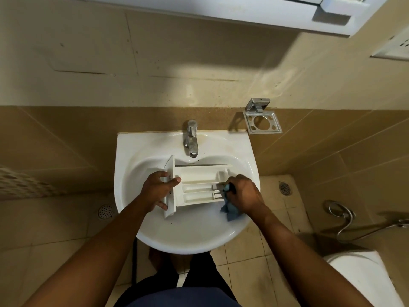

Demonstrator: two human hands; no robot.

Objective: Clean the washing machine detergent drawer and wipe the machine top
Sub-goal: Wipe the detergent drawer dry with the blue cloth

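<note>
Nearest, the right grip [243,193] is clenched round a bunched blue cloth [230,210], pressing its upper wad into the right end of the detergent drawer [199,185] while the loose tail hangs down over the drawer's near edge. The left grip [157,189] clasps the drawer's front panel [170,202], thumb on the inner side and fingers wrapped over the outer face, bracing it. The drawer lies lengthwise across the bowl of the white washbasin [155,235], open side up, panel to the left. It looks like thin moulded plastic: light and stiff overall, though the slim dividers and the small insert at the right end would likely flex or snap under hard scrubbing. If wet or soapy it would probably be slick against the glazed bowl, so the broad front panel seems the soundest place to hold, with a side wall as a second choice. The cloth is soft and can be pushed into corners. Beyond the drawer stands the chrome tap [191,138], no water visibly running, and a metal holder [262,121] is fixed to the wall tiles. The washing machine is out of view.
</note>
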